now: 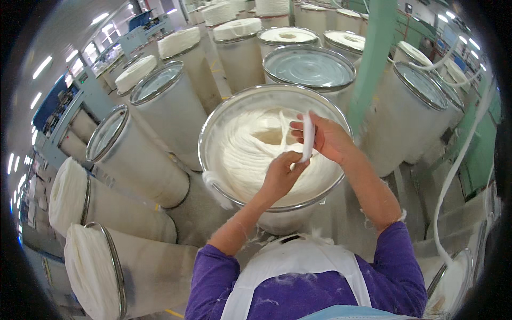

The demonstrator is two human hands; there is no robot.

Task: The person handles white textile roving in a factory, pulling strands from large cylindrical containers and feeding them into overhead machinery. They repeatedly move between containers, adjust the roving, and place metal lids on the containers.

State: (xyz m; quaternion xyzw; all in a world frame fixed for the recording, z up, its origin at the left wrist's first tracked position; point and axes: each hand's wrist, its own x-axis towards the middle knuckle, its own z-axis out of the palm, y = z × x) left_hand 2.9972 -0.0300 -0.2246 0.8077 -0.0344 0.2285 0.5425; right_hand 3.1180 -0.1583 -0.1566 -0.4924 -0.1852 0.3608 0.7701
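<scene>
Both my hands are over a tall, wide can (201,146) with a shiny metal rim. Coils of soft white fibre sliver (240,144) lie in it around a central hole. A short, thick length of white sliver (308,136) stands nearly upright between my hands. At its lower end, my left hand (282,173) is closed with thumb and fingers pinching it. My right hand (326,137) holds the upper part, the sliver crossing in front of its partly stretched fingers. A thinner strand (283,124) rises from the coils beside my right fingers.
Cans with coiled sliver (88,272) stand close on the left. More cans, such as one with a pale blue-grey top (309,66), crowd behind. A green post (373,64) rises right of centre. Hanging sliver (453,170) runs down the right side. Loose fluff (216,186) clings to the rim.
</scene>
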